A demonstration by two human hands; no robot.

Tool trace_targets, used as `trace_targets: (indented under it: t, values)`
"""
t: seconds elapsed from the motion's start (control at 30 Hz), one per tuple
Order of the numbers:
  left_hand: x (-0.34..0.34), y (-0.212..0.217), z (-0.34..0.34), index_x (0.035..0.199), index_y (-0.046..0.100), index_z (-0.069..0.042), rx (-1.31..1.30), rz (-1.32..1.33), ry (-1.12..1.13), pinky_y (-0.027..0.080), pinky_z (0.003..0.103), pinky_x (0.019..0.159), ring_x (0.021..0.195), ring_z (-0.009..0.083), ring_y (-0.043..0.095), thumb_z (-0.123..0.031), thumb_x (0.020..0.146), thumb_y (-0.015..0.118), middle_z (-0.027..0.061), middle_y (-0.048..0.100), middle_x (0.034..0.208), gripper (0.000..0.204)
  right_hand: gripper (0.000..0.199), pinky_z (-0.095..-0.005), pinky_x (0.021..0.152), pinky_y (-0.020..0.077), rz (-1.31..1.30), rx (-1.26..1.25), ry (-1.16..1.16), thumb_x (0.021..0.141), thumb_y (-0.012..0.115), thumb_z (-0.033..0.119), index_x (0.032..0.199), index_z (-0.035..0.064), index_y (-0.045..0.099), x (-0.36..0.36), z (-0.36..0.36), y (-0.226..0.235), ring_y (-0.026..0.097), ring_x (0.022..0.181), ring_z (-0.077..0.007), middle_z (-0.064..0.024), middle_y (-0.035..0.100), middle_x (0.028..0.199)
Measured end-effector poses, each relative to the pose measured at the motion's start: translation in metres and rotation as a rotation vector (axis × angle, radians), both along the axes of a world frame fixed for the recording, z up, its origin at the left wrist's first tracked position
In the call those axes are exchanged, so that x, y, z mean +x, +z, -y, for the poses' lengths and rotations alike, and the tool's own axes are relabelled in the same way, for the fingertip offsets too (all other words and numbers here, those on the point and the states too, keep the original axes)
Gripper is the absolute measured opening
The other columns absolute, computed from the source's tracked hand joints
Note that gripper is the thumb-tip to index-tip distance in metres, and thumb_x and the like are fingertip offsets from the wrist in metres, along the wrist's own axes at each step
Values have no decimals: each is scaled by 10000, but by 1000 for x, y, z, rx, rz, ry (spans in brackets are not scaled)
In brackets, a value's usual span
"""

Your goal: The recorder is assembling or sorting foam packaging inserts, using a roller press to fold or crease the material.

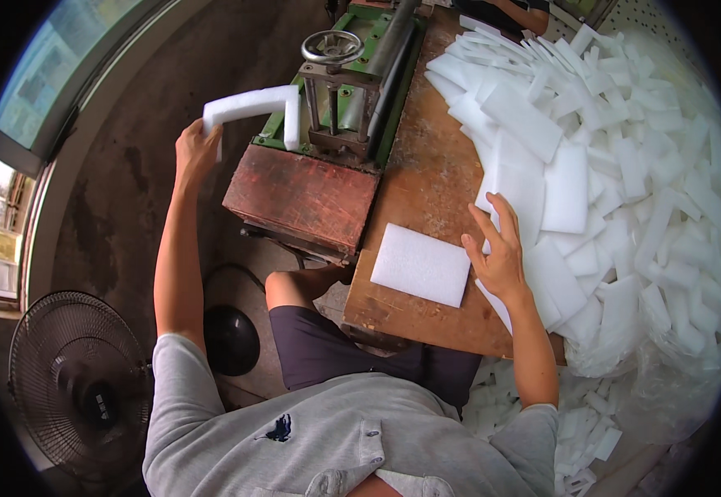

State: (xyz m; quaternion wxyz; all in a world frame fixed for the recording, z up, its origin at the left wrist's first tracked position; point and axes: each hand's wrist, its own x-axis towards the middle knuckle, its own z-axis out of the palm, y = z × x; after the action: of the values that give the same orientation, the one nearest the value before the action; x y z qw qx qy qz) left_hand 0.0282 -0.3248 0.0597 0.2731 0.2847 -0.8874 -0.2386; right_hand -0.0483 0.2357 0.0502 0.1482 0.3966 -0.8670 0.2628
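The person's two hands were well apart in the head view. The left hand (198, 156) was closed around one end of a white foam bracket (249, 101), a squared U shape with its arms pointing down. It held the bracket out beyond the left edge of the wooden worktop (431, 153), by the green bed of a machine (340, 91); whether the free arm touched the machine could not be told. The right hand (497, 253) gripped nothing that showed. Its fingers were parted and slightly bent above the near part of the worktop, at the border of a heap of white foam pieces (571, 182); whether the fingertips met the foam could not be told.

A white rectangular foam sheet (421, 265) lay flat near the worktop's near left corner, just beside the right hand. The heap covered the worktop's right side and reached toward its far edge, with clear plastic (646, 385) at its near right end. Smaller foam scraps (576, 427) lay below the near edge.

The machine carried a metal handwheel (332, 48), and a reddish block (302, 195) formed its near end. A co-worker's arm (526, 15) showed past the worktop's far edge. A dark fan (79, 381) stood to the person's left.
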Motion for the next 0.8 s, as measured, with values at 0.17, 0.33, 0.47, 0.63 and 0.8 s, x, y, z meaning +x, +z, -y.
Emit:
trace_targets:
  t: [0.17, 0.33, 0.47, 0.63, 0.8]
  values:
    - [-86, -13, 31, 1059, 753, 19, 12, 112, -89, 568, 448, 820, 924, 371, 752, -366, 889, 700, 236, 754, 939, 424, 464, -380, 915, 554, 278, -101, -7, 941, 750, 149, 1368, 1, 646, -25, 38, -3, 660, 1103, -292, -176, 646, 1235]
    - [-139, -38, 32, 1047, 755, -2, 78, 184, -177, 572, 448, 825, 923, 362, 757, -375, 875, 693, 238, 749, 916, 417, 413, -323, 742, 573, 548, -202, -57, 960, 748, 187, 1303, -31, 676, -71, 85, -10, 705, 841, -206, -137, 721, 975]
    - [-156, -49, 28, 1084, 753, -16, 52, 257, -205, 571, 459, 843, 949, 380, 748, -367, 879, 698, 234, 754, 954, 410, 390, -344, 739, 568, 591, -215, -78, 960, 740, 245, 1224, -41, 712, -108, 119, -20, 707, 777, -211, -126, 748, 899]
    - [-174, -72, 9, 1131, 757, -37, -107, 180, -295, 568, 464, 879, 1006, 401, 734, -352, 894, 706, 237, 756, 1029, 397, 398, -396, 761, 573, 453, -222, -105, 942, 732, 336, 1057, -45, 756, -148, 172, -37, 737, 778, -297, -174, 751, 844]
    - [-183, -86, -30, 1192, 704, -7, 133, 17, -625, 549, 457, 932, 1126, 398, 695, -266, 952, 668, 253, 722, 1182, 355, 450, -469, 776, 574, 458, -91, -223, 871, 755, 384, 803, -60, 745, -179, 215, -45, 735, 832, -420, -283, 707, 772]
